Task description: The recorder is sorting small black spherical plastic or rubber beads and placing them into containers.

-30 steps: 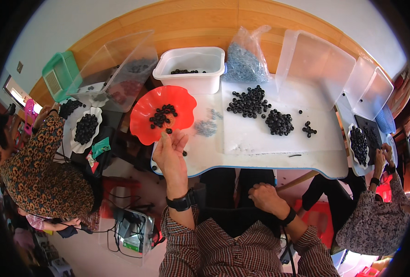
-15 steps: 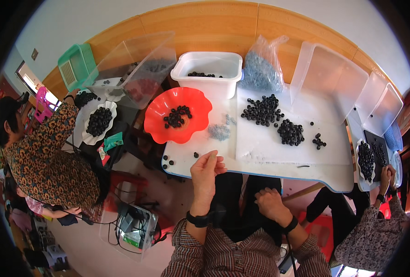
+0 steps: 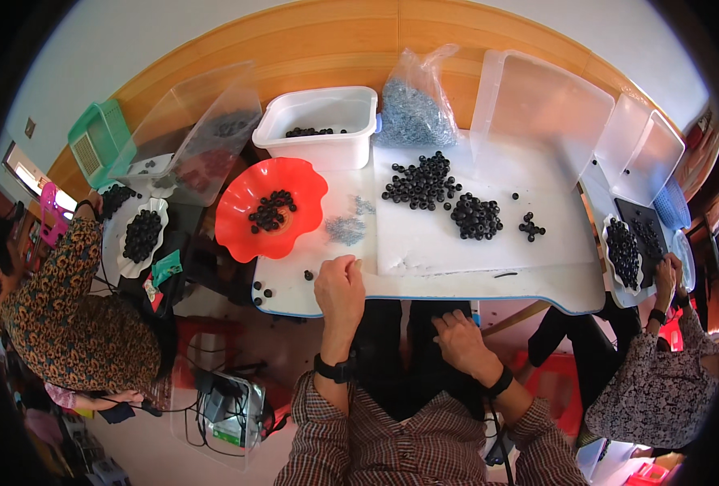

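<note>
My left hand (image 3: 340, 288) is raised over the near edge of the white table, its fingers curled in and pressed together. Whatever they might hold is hidden. Just left of it lies a single black bead (image 3: 308, 275). On my thigh rests my right hand (image 3: 462, 338), back upward, its fingers loosely bent and a little apart, with nothing visible in it. Beyond the left hand is a small scatter of tiny grey-blue pieces (image 3: 345, 230). A wavy-rimmed red bowl (image 3: 304, 177) with black beads inside stands to the left.
Several black beads (image 3: 420, 181) lie heaped on a white board (image 3: 424, 253). Behind are a white tub (image 3: 319, 150), a clear bag of grey-blue pieces (image 3: 419, 109) and a translucent bin (image 3: 538, 109). Another person (image 3: 68, 300) sits left; a co-worker's hands (image 3: 669, 279) are at right.
My left hand has turned over and its fingers have curled in. My right hand stays on my thigh. The whole view has shifted, so the table appears further left.
</note>
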Action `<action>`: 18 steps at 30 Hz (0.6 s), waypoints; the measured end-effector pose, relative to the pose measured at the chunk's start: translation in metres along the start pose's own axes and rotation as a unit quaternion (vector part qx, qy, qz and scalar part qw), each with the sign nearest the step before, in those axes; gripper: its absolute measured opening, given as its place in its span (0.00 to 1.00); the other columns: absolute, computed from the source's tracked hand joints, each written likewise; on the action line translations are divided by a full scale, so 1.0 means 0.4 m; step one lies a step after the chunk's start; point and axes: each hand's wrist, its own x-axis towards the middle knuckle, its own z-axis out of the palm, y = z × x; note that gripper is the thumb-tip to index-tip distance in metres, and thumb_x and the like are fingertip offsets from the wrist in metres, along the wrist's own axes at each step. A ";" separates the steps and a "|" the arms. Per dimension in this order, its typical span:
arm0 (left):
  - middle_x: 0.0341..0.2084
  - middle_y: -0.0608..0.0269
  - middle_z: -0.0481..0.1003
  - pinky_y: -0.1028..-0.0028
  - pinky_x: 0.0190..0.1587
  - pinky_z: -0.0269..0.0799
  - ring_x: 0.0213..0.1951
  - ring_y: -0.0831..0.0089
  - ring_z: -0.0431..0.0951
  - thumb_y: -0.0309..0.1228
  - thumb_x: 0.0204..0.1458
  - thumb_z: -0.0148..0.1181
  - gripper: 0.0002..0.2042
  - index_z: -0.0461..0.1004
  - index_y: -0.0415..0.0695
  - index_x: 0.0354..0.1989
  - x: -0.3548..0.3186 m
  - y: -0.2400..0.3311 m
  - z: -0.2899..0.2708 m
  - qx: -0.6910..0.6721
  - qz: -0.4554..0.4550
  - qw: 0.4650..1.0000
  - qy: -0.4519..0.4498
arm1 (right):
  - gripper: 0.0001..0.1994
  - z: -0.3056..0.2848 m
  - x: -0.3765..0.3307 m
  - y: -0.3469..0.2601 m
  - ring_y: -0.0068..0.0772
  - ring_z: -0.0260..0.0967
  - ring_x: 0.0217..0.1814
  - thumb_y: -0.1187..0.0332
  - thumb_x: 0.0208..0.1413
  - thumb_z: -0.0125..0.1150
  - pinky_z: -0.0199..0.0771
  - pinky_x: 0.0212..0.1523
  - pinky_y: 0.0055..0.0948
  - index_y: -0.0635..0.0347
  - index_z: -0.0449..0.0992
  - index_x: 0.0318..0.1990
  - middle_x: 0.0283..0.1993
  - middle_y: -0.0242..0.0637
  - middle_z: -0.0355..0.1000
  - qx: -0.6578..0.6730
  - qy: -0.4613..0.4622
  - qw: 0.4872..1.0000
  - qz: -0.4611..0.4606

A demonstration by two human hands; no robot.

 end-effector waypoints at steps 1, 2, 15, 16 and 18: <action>0.27 0.50 0.75 0.62 0.34 0.71 0.29 0.55 0.76 0.27 0.50 0.60 0.07 0.78 0.39 0.36 0.009 0.002 0.003 0.041 0.013 0.999 0.024 | 0.15 0.003 -0.006 0.004 0.45 0.68 0.50 0.68 0.48 0.62 0.71 0.49 0.39 0.61 0.75 0.45 0.41 0.42 0.72 0.000 0.000 1.000 0.003; 0.27 0.51 0.75 0.62 0.35 0.71 0.30 0.56 0.76 0.26 0.49 0.60 0.06 0.78 0.39 0.35 0.019 0.005 0.006 0.082 0.025 0.995 0.048 | 0.14 0.006 -0.012 0.008 0.43 0.68 0.49 0.69 0.47 0.62 0.71 0.48 0.40 0.61 0.75 0.43 0.41 0.42 0.72 0.014 -0.007 1.000 -0.012; 0.30 0.55 0.72 0.61 0.36 0.71 0.33 0.55 0.75 0.30 0.47 0.63 0.08 0.77 0.42 0.34 0.061 -0.012 0.040 0.167 -0.007 0.985 0.033 | 0.10 0.029 -0.016 -0.009 0.45 0.76 0.40 0.68 0.49 0.58 0.76 0.41 0.41 0.59 0.77 0.39 0.36 0.45 0.77 0.078 -0.199 0.976 -0.043; 0.30 0.55 0.72 0.61 0.36 0.71 0.33 0.55 0.75 0.30 0.47 0.63 0.08 0.77 0.42 0.34 0.060 -0.015 0.040 0.167 -0.006 0.985 0.032 | 0.10 0.030 -0.012 -0.011 0.45 0.76 0.40 0.68 0.49 0.58 0.76 0.41 0.41 0.59 0.77 0.39 0.36 0.45 0.77 0.079 -0.199 0.976 -0.042; 0.30 0.55 0.72 0.61 0.36 0.71 0.33 0.56 0.75 0.32 0.47 0.64 0.08 0.77 0.43 0.34 0.059 -0.017 0.040 0.160 -0.012 0.986 0.039 | 0.11 0.032 -0.006 -0.012 0.47 0.76 0.40 0.68 0.50 0.58 0.76 0.41 0.42 0.59 0.77 0.41 0.36 0.47 0.77 0.077 -0.220 0.972 -0.031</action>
